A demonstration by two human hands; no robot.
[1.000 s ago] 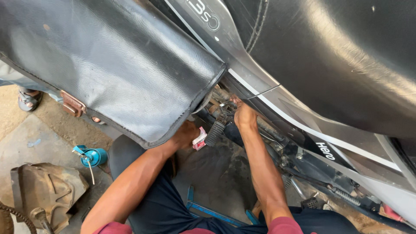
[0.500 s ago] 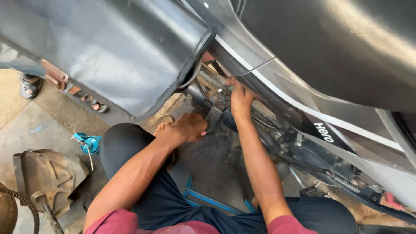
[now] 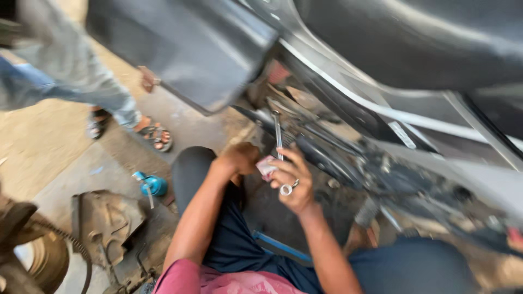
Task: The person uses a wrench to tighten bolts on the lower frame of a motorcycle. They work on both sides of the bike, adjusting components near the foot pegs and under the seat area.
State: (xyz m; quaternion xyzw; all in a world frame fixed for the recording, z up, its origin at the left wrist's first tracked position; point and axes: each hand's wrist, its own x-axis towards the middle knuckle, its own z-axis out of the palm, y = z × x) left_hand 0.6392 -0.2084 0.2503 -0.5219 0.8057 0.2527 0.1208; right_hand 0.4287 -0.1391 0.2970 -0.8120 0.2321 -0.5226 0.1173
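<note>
Blurrily, right hand [image 3: 294,182] closed around wrench [image 3: 279,142]; left hand [image 3: 239,159] grip unclear.

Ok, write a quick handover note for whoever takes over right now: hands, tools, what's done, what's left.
Right hand: holds a slim silver metal combination wrench, shaft pointing up toward the dark underside of the motorcycle.
Left hand: closed, beside a small pink-and-white object, low by the frame; grip unclear through blur.
Nearby: small blue can on the concrete floor; another person's sandalled feet beyond.
Done: wrench in hand. Left: wrench not seated on any fastener.
</note>
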